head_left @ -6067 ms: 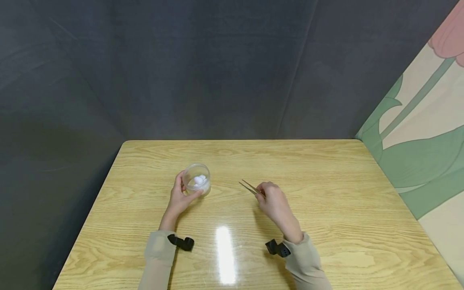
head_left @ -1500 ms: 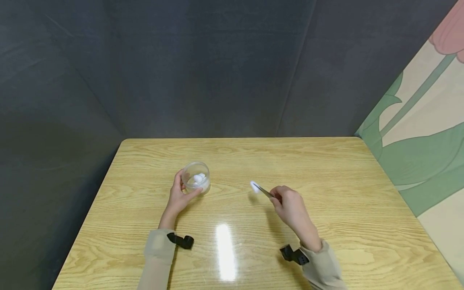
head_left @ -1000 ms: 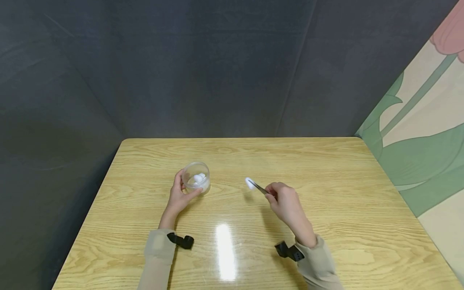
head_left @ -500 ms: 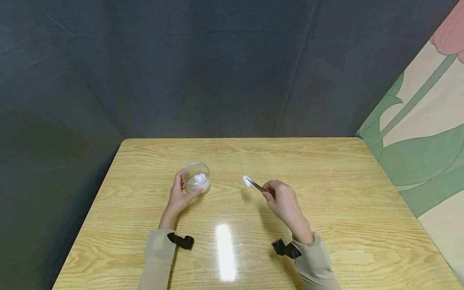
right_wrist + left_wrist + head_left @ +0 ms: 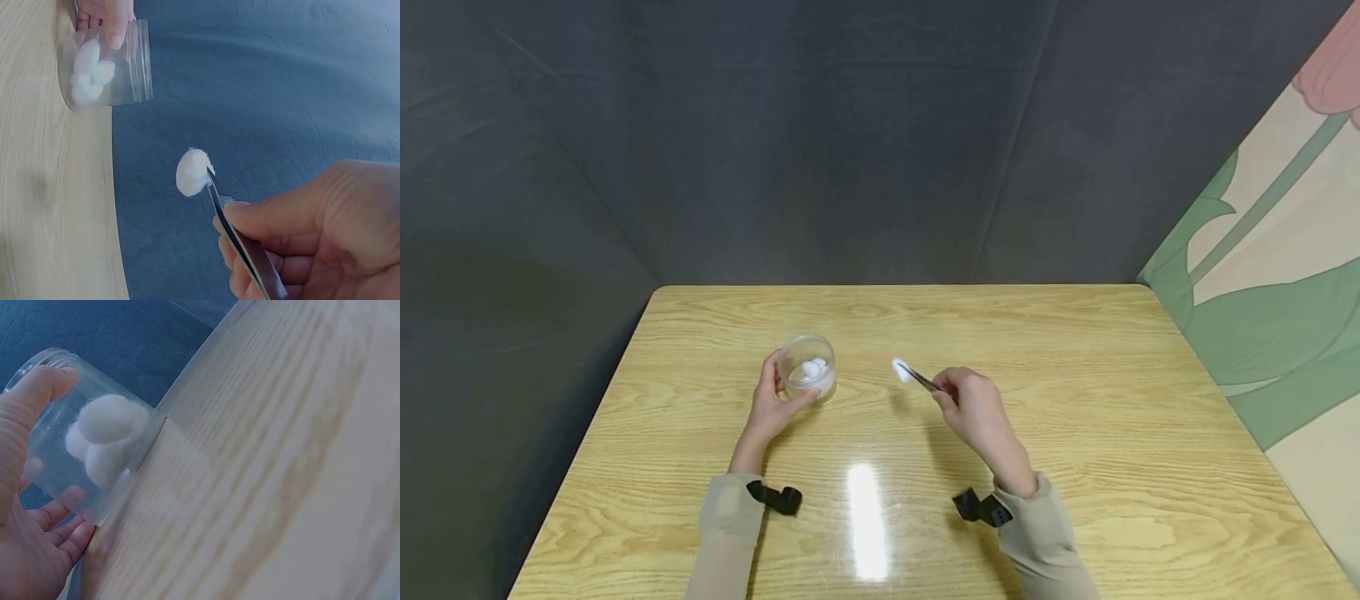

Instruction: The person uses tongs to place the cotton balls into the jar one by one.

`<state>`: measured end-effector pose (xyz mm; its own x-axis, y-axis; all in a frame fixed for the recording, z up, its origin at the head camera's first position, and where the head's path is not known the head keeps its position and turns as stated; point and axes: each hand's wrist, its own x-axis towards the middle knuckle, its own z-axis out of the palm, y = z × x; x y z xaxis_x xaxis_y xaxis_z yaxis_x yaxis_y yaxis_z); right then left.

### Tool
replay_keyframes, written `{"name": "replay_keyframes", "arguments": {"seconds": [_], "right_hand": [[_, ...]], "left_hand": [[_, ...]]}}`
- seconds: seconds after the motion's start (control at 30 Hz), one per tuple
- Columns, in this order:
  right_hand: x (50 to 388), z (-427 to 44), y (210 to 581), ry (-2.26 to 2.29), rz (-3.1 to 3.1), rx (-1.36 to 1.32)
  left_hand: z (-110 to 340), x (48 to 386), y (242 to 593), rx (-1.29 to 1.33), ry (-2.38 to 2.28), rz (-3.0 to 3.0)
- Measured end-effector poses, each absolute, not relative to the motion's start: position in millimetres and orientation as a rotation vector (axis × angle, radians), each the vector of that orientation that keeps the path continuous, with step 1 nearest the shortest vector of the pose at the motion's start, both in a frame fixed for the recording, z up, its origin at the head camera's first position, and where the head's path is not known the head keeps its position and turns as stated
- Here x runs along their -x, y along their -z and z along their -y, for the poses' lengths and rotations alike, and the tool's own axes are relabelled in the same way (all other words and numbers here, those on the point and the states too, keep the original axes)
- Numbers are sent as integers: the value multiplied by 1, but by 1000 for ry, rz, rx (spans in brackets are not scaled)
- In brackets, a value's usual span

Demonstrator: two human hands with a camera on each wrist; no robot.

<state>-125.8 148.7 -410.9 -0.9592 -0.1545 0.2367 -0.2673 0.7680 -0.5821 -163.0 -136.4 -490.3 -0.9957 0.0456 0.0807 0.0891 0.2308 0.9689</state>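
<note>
A clear, lidless plastic jar (image 5: 806,363) stands upright on the table with several white cotton balls (image 5: 106,428) at its bottom. My left hand (image 5: 772,410) holds the jar from its left side, thumb in front and fingers behind. To the right, my right hand (image 5: 979,414) pinches metal tweezers (image 5: 240,244) between thumb and fingers. The tweezer tips grip one cotton ball (image 5: 194,172), which hangs above the table a short way right of the jar. In the right wrist view the jar's threaded rim faces toward the cotton ball's side.
The light wooden table (image 5: 1112,400) has a bright glare patch near its front middle. A dark cloth (image 5: 850,150) hangs behind its far edge, and a flower-patterned cloth (image 5: 1285,333) lies at the right. Black wrist cameras sit on both sleeves.
Earlier the tweezers had nothing in their tips; now they hold a cotton ball. Over the last second and a half, my right hand has moved left toward the jar. My left hand stays put.
</note>
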Motion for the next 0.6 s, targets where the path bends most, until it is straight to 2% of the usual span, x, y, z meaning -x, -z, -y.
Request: {"name": "replay_keyframes", "arguments": {"seconds": [0.33,0.6], "right_hand": [[132,-140,407,-970,2799,-364],[137,-127,404,-1015,2813,-368]], "left_hand": [[138,166,494,153,1924,2441],[143,177,525,129,1892,2435]]}}
